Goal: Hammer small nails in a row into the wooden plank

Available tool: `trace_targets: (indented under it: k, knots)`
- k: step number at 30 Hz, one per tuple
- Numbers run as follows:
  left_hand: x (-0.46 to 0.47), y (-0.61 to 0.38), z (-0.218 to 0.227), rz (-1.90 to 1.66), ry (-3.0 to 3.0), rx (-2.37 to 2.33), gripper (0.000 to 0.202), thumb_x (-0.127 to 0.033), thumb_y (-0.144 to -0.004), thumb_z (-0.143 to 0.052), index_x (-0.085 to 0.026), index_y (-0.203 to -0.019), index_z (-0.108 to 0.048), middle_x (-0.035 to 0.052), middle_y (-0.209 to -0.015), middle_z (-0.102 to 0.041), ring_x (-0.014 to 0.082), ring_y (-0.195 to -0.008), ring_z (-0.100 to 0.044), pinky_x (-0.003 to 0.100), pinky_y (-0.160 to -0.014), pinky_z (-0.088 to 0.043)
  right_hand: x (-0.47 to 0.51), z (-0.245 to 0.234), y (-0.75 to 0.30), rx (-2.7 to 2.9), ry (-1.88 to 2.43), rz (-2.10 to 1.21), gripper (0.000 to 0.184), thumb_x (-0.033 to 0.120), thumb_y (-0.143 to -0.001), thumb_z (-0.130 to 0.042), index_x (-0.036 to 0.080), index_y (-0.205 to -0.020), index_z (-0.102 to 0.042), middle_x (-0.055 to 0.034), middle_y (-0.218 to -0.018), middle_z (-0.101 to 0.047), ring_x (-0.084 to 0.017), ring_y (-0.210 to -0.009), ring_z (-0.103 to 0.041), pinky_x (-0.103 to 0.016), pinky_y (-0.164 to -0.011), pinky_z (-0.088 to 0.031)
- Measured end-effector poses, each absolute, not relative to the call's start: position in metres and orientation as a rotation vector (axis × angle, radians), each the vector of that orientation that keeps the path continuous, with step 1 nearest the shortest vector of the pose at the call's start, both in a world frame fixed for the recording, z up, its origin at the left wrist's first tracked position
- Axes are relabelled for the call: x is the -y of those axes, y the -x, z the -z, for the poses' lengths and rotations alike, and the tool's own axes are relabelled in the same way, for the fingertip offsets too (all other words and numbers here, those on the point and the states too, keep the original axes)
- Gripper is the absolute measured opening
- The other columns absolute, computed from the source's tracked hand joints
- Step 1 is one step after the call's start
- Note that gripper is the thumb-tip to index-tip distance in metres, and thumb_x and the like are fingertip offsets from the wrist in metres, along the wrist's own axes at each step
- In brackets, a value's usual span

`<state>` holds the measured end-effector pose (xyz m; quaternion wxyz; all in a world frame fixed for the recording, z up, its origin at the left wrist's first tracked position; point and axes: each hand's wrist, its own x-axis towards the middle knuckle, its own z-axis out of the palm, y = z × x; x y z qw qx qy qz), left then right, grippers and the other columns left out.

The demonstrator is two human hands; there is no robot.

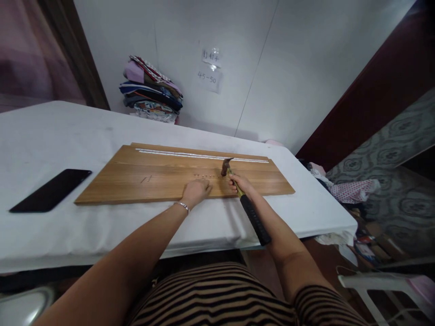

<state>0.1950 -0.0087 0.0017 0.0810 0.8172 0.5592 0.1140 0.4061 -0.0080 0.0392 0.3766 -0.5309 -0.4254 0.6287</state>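
A long wooden board (136, 181) lies flat on the white table (50, 136). My right hand (239, 183) is closed round a hammer (249, 210) high up its handle, near the head. The metal hammer head (226, 165) sits just above the board, at the right end of a short row of small nails (204, 175). My left hand (197, 190) rests on the board just in front of that row, fingers curled down; whether it pinches a nail is hidden. Two loose nails (146, 179) lie on the board further left.
A black phone (50, 190) lies left of the board. A thin pale strip (200, 155) runs along the board's far edge. Folded cloths (151, 90) are stacked against the wall. Right of the table, clutter covers the floor and a white plastic chair (384, 285) stands.
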Motion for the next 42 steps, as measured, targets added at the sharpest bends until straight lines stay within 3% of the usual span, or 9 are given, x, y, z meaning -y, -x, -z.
trace_targets:
  k: [10, 42]
  knots:
    - [0.004, -0.192, 0.004, -0.324, -2.485, -1.669, 0.038, -0.041, -0.1, -0.041, -0.019, -0.092, -0.071, 0.0142, -0.097, -0.077, 0.0254, -0.095, -0.072, 0.033, -0.081, -0.048, 0.013, -0.046, -0.395, 0.992, 1.403, -1.59, 0.028, 0.035, -0.084, -0.066, 0.024, -0.085, -0.041, 0.0101, -0.057, -0.045, -0.005, -0.04, -0.034, -0.017, -0.039, -0.022]
    - [0.009, -0.194, 0.0, -0.333, -2.437, -1.675, 0.034, -0.039, -0.099, -0.045, -0.019, -0.09, -0.071, 0.0117, -0.097, -0.076, 0.0234, -0.095, -0.07, 0.032, -0.082, -0.047, 0.016, -0.042, -0.398, 1.006, 1.37, -1.605, 0.038, 0.04, -0.077, -0.074, 0.024, -0.084, -0.04, 0.0109, -0.058, -0.046, -0.005, -0.04, -0.035, -0.017, -0.039, -0.022]
